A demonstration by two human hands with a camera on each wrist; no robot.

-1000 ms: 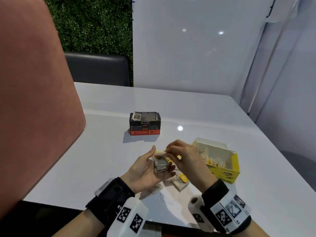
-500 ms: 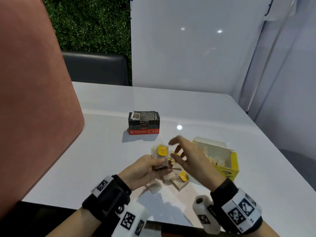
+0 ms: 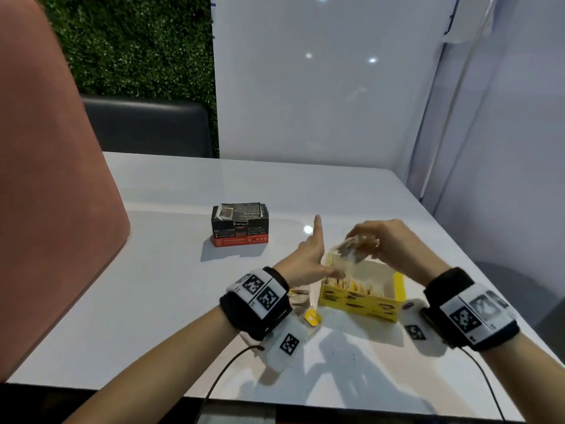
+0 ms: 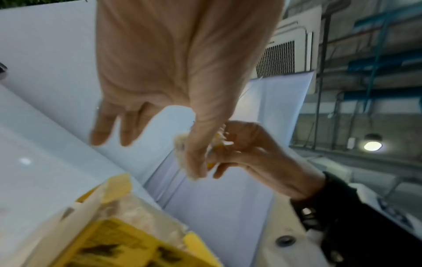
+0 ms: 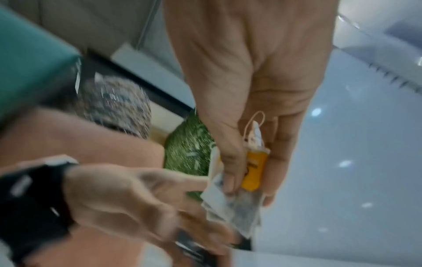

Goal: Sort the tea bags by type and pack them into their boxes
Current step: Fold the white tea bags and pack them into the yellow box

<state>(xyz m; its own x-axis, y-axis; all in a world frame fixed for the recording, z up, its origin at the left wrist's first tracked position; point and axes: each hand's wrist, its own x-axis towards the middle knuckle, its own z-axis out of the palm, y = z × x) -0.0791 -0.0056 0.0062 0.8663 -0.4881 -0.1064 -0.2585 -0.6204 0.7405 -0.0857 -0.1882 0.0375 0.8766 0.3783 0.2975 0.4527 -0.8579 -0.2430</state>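
My right hand (image 3: pixel 363 243) grips a small stack of tea bags (image 3: pixel 347 249) just above the open yellow box (image 3: pixel 360 304), which holds more bags of the same kind. In the right wrist view my thumb presses a yellow tag (image 5: pixel 254 171) onto the stack of tea bags (image 5: pixel 233 204). My left hand (image 3: pixel 324 252) is open and empty, thumb up, its fingers reaching to the box's left end; contact is unclear. A black box (image 3: pixel 240 224) filled with dark sachets stands further back on the left. A few loose tea bags (image 3: pixel 299 298) and a yellow tag (image 3: pixel 312 318) lie by my left wrist.
The white table (image 3: pixel 153 286) ends at a white wall panel behind and a near edge by my forearms. A pink chair back (image 3: pixel 46 179) rises at the left. Cables trail from both wrist bands.
The stack of tea bags has passed from my left hand to my right. Both hands have moved right to the yellow box, and the left hand has opened.
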